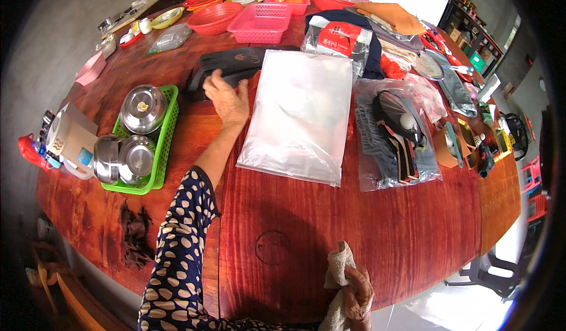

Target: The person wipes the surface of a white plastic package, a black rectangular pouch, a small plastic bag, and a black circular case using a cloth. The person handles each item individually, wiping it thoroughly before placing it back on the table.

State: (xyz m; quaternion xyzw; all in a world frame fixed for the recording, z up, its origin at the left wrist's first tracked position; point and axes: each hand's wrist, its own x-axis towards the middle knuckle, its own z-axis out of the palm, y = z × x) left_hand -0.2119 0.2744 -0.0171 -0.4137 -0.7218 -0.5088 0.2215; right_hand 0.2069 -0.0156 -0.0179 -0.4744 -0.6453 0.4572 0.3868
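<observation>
My left hand point(228, 100) reaches far over the table, its fingers apart and slightly bent, at the near edge of a flat black bag point(224, 61) with gold print. Whether the fingertips touch the bag I cannot tell. Just right of this hand lies a stack of clear plastic sleeves point(298, 118), partly covering the black bag and something red. Close to the table's front edge, my right hand point(358, 295) is closed around a crumpled beige cloth point(338, 265), which hangs out on both sides of the fingers.
A green basket point(168, 136) with steel pots and lids stands on the left beside a white container point(71, 139). Pink baskets point(259, 25) line the far side. Plastic-bagged items point(395, 136), a badminton racket point(428, 65) and a small cardboard box point(446, 148) crowd the right.
</observation>
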